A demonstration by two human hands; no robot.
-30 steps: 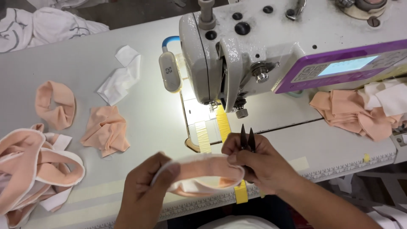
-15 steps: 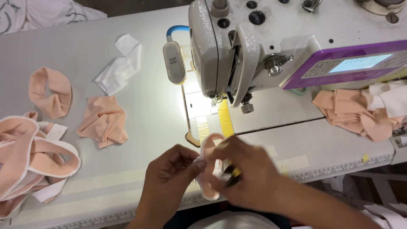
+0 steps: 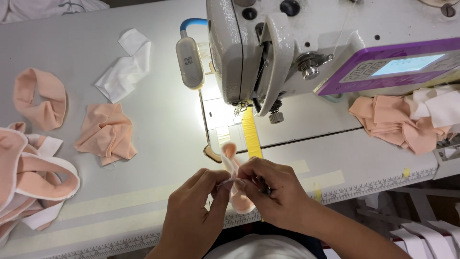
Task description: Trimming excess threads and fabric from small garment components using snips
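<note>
Peach band (image 3: 231,158) over white table (image 3: 158,144).

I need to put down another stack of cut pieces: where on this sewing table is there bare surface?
Bare patches: the white tabletop between the crumpled peach fabric piece and the lit needle plate, and the strip right of the yellow tape, below the heap of peach and white pieces. Crowded: the left edge with the white-edged peach bands, and the front, where both hands work.
</note>
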